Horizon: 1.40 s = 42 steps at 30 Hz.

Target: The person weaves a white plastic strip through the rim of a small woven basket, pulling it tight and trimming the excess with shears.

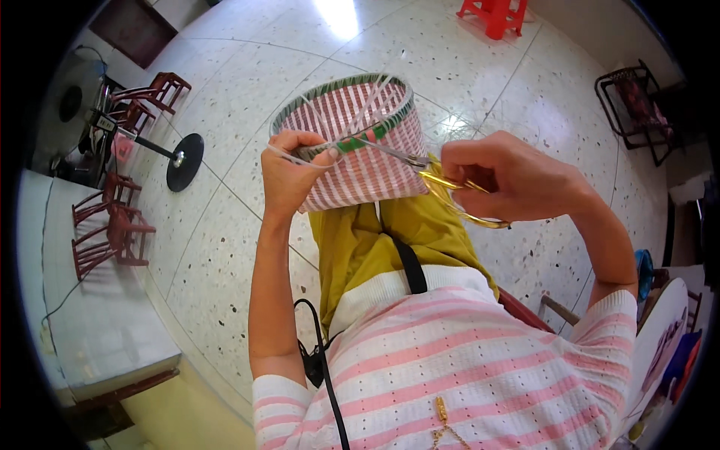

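Two hands at the basket rim — scissors right.

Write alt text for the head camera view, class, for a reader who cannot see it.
A seated person holds a pink-and-white woven basket on their lap, the left hand gripping its near rim and a plastic strip. The right hand holds gold-handled scissors with the blades at the basket's rim. Around them are a speckled tile floor, small red-brown stools and a red stool.
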Tool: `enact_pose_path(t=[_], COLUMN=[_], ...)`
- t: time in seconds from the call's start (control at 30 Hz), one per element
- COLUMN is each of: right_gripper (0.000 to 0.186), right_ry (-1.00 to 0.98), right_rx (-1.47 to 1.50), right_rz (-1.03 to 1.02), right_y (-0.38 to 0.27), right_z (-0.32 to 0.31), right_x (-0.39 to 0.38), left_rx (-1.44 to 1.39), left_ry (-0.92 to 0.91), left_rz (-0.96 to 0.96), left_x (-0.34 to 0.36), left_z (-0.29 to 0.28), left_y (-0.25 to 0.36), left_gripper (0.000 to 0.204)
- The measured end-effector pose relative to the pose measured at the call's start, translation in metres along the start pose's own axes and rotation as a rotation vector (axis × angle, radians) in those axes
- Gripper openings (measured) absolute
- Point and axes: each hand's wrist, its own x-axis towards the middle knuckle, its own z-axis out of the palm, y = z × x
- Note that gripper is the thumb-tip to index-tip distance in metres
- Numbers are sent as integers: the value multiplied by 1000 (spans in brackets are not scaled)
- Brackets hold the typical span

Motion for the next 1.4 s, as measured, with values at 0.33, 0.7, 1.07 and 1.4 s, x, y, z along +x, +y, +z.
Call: enact_pose_path(t=[0.33,0.7,1.07,1.4], right_gripper=[10,14,8,12], right_ry=[25,-73,25,68], right_rx=[-315,-664,-787,-443], right_rz=[-35,108,72,-20], right_y=[-6,-39,-19,10], right_z=[1,0,37,44], right_x=[21,29,26,17], left_rx=[98,65,87,302], left_ry=[-51,-34,13,-9], left_rz=[65,17,66,236], left_x=[10,1,-12,-15], left_z=[-1,5,19,14], left_y=[-2,-3,0,-7], left_gripper=[23,24,23,23])
